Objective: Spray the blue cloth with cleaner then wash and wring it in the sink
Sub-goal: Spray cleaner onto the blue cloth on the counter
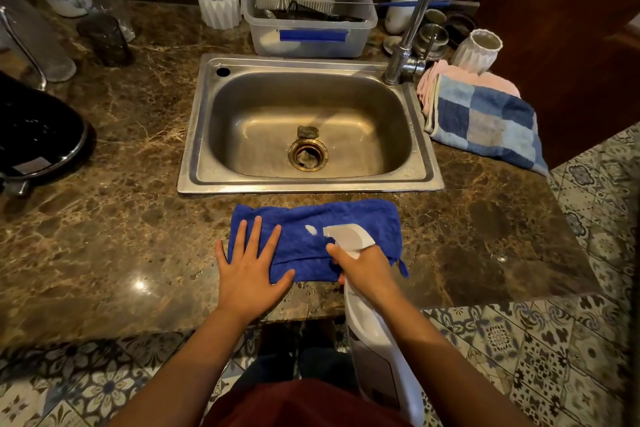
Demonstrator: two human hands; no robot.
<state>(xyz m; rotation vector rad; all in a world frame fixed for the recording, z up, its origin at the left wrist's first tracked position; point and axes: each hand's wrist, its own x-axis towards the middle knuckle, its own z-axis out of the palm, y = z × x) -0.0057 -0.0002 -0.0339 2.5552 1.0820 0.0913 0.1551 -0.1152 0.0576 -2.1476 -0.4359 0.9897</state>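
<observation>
Open sink basin beyond cloth

Dim warm light — glare spots on the countertop — wide-angle bending at edges, sharp centre.

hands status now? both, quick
Left hand: open, flat, fingers spread, pressing the left end of the blue cloth on the counter.
Right hand: closed around the neck of the white spray bottle, nozzle over the cloth.
</observation>
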